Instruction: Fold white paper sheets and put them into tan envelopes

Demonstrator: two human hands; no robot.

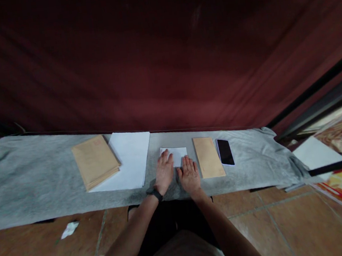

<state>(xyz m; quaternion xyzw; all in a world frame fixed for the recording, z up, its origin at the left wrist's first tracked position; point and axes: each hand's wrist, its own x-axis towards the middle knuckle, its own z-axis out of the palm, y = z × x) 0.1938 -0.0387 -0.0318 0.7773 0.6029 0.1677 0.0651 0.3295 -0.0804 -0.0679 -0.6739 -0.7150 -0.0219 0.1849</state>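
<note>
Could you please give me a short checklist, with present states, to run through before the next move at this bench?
1. Left hand on the small paper: ok.
2. Right hand at that paper's near right corner: ok.
3. Envelope flat and apart from the small paper: ok.
4. Sheets fully uncovered: not ok, the envelopes overlap them.
5. Small paper's layers aligned: cannot tell, too small.
</note>
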